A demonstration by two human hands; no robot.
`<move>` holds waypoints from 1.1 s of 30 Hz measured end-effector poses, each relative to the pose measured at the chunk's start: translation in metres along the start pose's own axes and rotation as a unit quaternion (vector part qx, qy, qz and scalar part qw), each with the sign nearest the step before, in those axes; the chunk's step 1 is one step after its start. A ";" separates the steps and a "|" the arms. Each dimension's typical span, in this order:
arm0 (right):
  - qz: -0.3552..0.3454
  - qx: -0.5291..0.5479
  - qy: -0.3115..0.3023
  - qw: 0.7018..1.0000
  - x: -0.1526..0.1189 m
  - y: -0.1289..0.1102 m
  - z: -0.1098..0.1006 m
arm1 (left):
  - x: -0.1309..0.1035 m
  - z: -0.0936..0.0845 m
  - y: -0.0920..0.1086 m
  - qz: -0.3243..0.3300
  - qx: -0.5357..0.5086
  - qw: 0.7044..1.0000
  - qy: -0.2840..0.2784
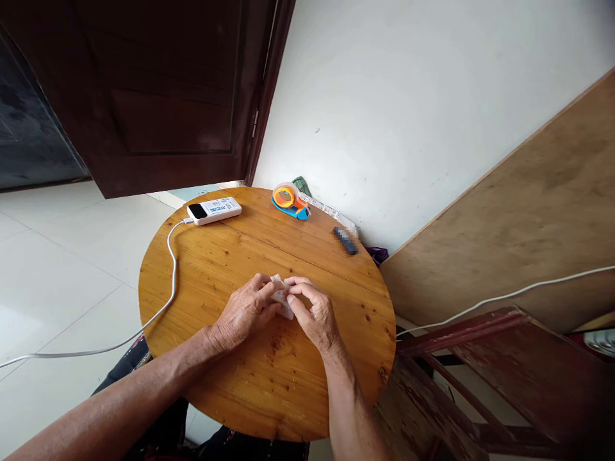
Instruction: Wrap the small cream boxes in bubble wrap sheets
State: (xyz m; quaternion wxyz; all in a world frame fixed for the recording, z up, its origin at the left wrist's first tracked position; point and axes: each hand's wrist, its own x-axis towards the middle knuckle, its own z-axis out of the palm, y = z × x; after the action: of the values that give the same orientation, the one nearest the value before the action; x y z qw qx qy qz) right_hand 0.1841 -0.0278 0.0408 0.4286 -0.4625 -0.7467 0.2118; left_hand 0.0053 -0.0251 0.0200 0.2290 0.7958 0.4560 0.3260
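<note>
Between my two hands, over the middle of the round wooden table (206,269), is a small whitish packet (287,311), thin and translucent like plastic wrap. My left hand (247,308) is closed on its left side, fingers curled over the top and thumb below. From the right, my right hand (314,312) pinches the packet near its middle with thumb and fingertips. The packet's upper end (275,278) shows above the fingers. What it contains, if anything, is mostly covered by my fingers.
A white power bank (218,210) with a plugged-in white cable (173,269) lies at the table's back left. Near the back edge are an orange-and-blue tape dispenser (291,200), a printed white strip (329,211) and a dark, partly blurred object (346,240). A reddish wooden chair (471,339) stands right.
</note>
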 end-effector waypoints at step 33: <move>-0.173 -0.275 0.072 0.943 0.000 -0.006 0.015 | 0.007 -0.006 -0.004 -0.011 -0.021 1.000 0.004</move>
State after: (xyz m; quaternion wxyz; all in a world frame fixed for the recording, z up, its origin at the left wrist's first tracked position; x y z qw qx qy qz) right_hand 0.1684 -0.0296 0.0364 0.3677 -0.4404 -0.8112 -0.1129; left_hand 0.0010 -0.0161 0.0234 0.2475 0.7846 0.4587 0.3359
